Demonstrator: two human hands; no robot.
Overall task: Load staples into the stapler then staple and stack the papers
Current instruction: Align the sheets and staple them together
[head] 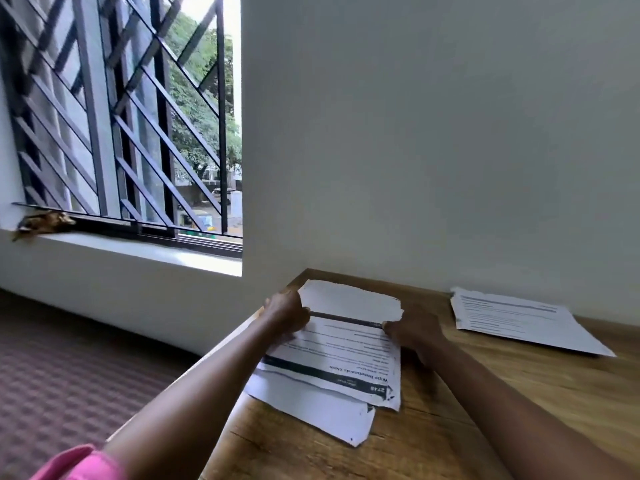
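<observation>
Both hands grip the printed sheet: left hand [287, 315] and right hand [412, 332] at opposite edges, seemingly pinching it, above the pile [322, 407] on the table [485, 393].

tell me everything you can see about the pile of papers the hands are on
The pile of papers lies flat on the wooden table near its left edge. The sheets are white, printed, loosely fanned and out of line, with ragged edges. The top sheet has a dark header band nearest the person, its print upside down to the camera, and a blank sheet pokes out beneath. The left hand grips the pile's left edge and the right hand its right edge, at the far end.
</observation>
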